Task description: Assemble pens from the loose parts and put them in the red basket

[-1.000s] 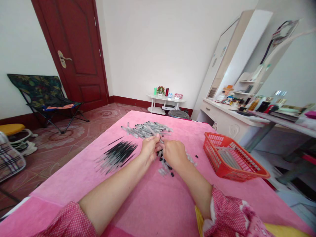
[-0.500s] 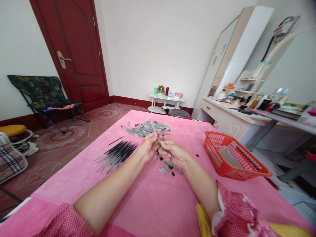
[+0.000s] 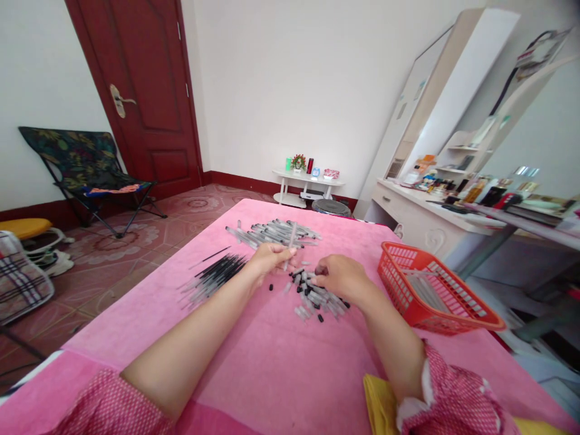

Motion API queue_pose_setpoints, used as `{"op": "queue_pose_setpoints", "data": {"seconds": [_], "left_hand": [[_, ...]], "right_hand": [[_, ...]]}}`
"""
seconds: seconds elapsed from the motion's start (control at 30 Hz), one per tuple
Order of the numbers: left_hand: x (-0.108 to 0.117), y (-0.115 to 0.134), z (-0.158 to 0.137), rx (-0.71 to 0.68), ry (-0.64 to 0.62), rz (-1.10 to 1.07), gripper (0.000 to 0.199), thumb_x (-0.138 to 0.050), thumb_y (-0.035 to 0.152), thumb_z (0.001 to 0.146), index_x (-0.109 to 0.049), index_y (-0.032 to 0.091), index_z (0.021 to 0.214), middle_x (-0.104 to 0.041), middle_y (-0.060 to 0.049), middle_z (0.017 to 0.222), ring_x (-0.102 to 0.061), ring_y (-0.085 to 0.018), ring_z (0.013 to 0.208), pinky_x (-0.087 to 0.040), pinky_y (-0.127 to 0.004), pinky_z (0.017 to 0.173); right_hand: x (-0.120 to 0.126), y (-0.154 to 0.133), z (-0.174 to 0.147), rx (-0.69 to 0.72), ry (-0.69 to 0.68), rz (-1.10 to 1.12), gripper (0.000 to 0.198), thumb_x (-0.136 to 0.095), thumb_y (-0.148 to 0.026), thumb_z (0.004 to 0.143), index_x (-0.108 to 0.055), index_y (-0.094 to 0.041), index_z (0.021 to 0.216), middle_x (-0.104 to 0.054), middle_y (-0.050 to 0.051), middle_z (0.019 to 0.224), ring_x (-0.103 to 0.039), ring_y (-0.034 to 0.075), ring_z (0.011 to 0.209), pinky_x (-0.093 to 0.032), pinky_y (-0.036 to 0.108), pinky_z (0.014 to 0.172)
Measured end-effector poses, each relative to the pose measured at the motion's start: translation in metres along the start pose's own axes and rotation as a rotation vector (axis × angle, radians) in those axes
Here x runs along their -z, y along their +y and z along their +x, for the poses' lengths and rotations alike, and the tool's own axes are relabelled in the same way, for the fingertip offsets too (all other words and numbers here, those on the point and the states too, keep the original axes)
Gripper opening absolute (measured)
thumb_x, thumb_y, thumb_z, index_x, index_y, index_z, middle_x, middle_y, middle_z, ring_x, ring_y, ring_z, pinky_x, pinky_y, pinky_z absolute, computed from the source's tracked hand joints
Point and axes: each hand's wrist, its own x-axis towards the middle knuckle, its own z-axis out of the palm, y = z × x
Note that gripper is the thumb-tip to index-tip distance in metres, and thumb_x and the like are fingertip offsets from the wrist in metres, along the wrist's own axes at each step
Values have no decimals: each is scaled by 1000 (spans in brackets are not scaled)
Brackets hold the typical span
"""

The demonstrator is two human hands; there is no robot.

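My left hand is closed on a clear pen barrel, which stands nearly upright between thumb and fingers. Over the right part of a heap of pen caps, my right hand has its fingers curled inward; what they pinch, if anything, is hidden. The heap mixes frosted clear caps with small black pieces. Behind my left hand lies a pile of pens with clear bodies. Thin black-and-clear ink refills lie spread side by side to the left of my left forearm.
A red plastic basket with clear tubes inside stands at the right of the pink-covered table. One black piece lies apart near my left wrist. A yellow cloth is beneath my right forearm.
My hands were together around a pen and have come apart. The right has moved right, over the cap heap, while the left keeps the barrel, now tilted more upright.
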Motion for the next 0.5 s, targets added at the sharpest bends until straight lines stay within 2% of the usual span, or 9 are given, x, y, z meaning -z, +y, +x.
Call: {"op": "queue_pose_setpoints", "data": {"seconds": [0.07,0.17,0.23,0.3,0.4,0.5], "left_hand": [[-7,-1,-1,-105,-75,152,29,-71,38,65,-67,11,74,-68,-5,64,-61,-13,54,-47,-22,54],[-15,-3,-2,-310,-154,329,26,-68,36,68,-70,11,76,-68,-4,66,-61,-14,58,-47,-23,57],[-18,-4,-2,-382,-169,409,27,-65,36,71,-71,12,81,-70,-5,72,-63,-17,65,-48,-25,61],[-20,-3,-3,-422,-149,458,29,-64,35,71,-71,13,90,-72,-6,84,-65,-20,76,-50,-28,68],[-18,-2,-3,-432,-78,470,35,-66,33,69,-69,13,98,-70,-9,97,-64,-23,88,-49,-32,77],[-12,-3,1,-375,-42,449,36,-66,35,69,-69,12,96,-71,-10,91,-65,-23,83,-50,-32,74]], "right_hand": [[3,7,4,-26,167,171,28,-61,-41,72,-68,-21,90,-69,7,84,-62,18,76,-41,26,63],[5,9,10,-18,379,583,46,-60,-41,72,-58,-15,110,-67,8,89,-62,15,64,-45,26,59],[7,7,10,27,391,857,43,-61,-39,69,-60,-13,103,-67,7,81,-59,13,54,-45,26,52],[13,6,8,68,372,1016,31,-63,-36,65,-63,-12,85,-65,4,69,-57,12,50,-45,25,48],[34,15,-1,74,464,974,22,-63,-31,63,-62,-13,75,-63,3,65,-58,13,52,-47,25,49],[62,41,-16,-13,698,718,20,-57,-30,68,-62,-13,79,-65,5,69,-61,16,60,-48,28,57]]}}
